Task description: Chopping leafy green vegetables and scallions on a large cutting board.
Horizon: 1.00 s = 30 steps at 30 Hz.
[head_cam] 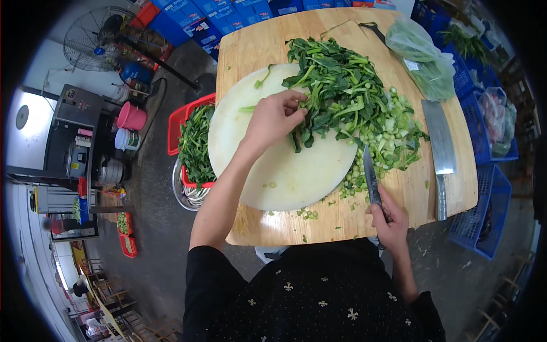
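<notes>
My left hand (280,113) is at the near left side of a heap of leafy greens (342,81), its fingertips touching the leaves; whether they pinch a stem I cannot tell. Under it lies a round white cutting board (282,171), with a few loose stems on its left part. In my right hand (389,218) is a knife with a dark narrow blade (371,175), its tip pointing away from me past the board's right edge. Chopped pale green stems (391,132) are piled right of the board. A wide cleaver (440,141) lies farther right.
A clear plastic bag of greens (425,64) lies on the wooden table (256,40) at the back right. Left of the table are a red basket of greens (176,128) and a metal bowl (176,188). Blue crates (483,213) stand at the right, blue boxes (252,13) behind.
</notes>
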Available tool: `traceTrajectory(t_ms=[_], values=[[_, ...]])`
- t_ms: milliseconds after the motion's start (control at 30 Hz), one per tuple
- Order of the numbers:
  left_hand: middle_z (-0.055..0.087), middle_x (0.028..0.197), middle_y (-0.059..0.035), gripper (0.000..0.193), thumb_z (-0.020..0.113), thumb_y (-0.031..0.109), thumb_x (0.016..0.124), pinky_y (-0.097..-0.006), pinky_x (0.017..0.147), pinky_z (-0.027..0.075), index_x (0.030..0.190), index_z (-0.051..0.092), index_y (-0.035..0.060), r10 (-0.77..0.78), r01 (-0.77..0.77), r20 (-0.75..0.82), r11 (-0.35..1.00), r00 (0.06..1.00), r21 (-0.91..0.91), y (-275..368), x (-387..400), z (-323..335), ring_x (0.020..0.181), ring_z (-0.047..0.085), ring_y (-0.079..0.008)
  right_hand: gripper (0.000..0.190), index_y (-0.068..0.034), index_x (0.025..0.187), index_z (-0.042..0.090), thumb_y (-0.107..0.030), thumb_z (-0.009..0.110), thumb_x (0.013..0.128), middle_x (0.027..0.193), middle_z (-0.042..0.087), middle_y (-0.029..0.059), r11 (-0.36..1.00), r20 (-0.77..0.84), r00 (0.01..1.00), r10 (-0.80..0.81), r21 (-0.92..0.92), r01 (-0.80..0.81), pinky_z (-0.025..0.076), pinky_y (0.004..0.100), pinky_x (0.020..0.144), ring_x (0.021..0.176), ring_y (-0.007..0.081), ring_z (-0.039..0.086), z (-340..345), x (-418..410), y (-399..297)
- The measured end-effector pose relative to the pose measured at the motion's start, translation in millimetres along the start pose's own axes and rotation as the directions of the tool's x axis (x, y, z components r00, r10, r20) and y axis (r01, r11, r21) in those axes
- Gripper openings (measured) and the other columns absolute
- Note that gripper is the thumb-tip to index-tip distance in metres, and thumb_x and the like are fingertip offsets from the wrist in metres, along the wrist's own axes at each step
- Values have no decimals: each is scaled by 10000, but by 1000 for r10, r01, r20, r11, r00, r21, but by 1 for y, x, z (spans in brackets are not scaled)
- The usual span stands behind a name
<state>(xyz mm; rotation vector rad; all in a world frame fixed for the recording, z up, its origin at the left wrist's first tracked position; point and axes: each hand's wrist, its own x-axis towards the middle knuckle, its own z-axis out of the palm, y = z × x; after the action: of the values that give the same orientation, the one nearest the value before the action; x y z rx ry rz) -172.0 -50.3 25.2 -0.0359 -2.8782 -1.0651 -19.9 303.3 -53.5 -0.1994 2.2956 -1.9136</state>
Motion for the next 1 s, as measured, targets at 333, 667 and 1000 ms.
traceTrajectory(t_ms=[333,667,1000], values=[[814,1162,-15,284,716,72,1034,-243,917,540,1301,800,20,12,-88,-219,937,976,-339,28,-86,-50,993,693,-60,536,-13,1593,581,4,661,1063,983,764,5,997,55,998,5,77,-9,534,206,750,824,24,657,-6,1,5],[825,1038,-111,292,767,3,947,-344,857,569,1218,818,101,548,-322,-371,792,750,518,-4,-98,-36,925,774,-237,540,-23,1607,568,-4,646,1072,958,747,-14,1000,64,998,3,19,-5,529,206,744,812,22,645,-4,0,-2],[793,1173,-116,303,646,123,1128,-310,952,593,1389,695,-23,-333,-67,-363,651,870,-756,-35,-109,-24,1033,736,-146,542,-16,1608,566,2,641,1072,858,682,-51,1000,39,999,-1,16,1,468,191,677,722,0,537,-2,0,-4]])
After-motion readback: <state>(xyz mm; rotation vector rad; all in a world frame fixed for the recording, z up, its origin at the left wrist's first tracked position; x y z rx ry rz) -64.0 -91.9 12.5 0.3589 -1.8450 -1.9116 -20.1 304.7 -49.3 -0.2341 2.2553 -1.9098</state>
